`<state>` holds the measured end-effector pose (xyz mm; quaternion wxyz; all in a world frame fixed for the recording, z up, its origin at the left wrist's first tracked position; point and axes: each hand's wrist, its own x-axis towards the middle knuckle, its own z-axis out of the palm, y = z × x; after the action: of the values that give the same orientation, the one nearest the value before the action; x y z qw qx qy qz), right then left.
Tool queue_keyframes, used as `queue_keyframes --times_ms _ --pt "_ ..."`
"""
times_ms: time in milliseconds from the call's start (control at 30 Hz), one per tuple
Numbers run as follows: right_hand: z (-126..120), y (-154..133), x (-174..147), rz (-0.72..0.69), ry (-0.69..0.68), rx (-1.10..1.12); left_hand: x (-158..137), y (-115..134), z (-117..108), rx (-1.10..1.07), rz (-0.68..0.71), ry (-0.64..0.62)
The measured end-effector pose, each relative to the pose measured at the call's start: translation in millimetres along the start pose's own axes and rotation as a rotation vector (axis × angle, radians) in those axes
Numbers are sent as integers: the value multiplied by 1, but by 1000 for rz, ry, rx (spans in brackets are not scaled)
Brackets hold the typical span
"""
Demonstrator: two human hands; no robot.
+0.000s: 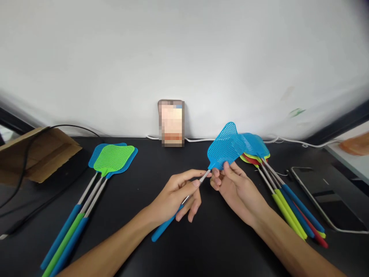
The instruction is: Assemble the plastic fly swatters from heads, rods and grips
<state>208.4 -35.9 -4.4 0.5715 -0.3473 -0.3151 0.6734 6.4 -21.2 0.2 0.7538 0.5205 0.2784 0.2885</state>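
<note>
A blue fly swatter (pixel 223 148) is held up over the middle of the black table, tilted with its perforated head to the upper right. My left hand (pixel 184 192) grips its metal shaft between thumb and index finger, the other fingers curled loosely below. The blue handle end sticks out under that palm. With thumb and fingers, my right hand (pixel 233 184) pinches the lower edge of the swatter's head. Just right of it lies a pile of fly swatters (pixel 253 144) in blue, yellow-green and red, handles pointing toward the lower right.
At left lie a green fly swatter (pixel 113 157) and two blue ones, overlapping. A cardboard box (pixel 57 154) and black cable sit beyond them. A phone with a blurred screen (pixel 172 123) leans on the wall. A dark tablet-like device (pixel 328 196) lies at right; a white cable (pixel 198 140) follows the wall.
</note>
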Motion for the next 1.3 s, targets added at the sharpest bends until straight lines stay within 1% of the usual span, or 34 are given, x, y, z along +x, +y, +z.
queue_keyframes --times_ms 300,500,633,800,867,933,1033,1100,1133,1200,1300 --pt "2 0 -1 21 -19 13 0 1 0 23 11 12" --pt "4 -2 -1 7 -20 -41 0 1 1 35 18 33" --pt "7 -3 -5 -48 13 -154 0 -2 1 40 21 54" --pt "8 0 -11 -190 116 -394 0 -4 -1 97 5 42" --pt "7 -2 -13 -201 124 -436 0 -4 -1 47 -16 29" --pt "8 -7 -12 -159 62 -376 -1 -2 -1 -107 -41 -21" --pt "8 -15 -9 -49 -54 -209 -5 1 2 -436 -86 -156" --pt "6 -17 -7 21 -74 -136 -8 2 6 -613 -140 -253" --pt "5 -17 -7 51 -84 -106 -10 2 8 -663 -178 -296" --pt "3 -15 -9 85 -130 -43 -13 2 11 -695 -250 -362" --pt "3 -12 -12 60 -206 12 -15 1 14 -639 -277 -393"
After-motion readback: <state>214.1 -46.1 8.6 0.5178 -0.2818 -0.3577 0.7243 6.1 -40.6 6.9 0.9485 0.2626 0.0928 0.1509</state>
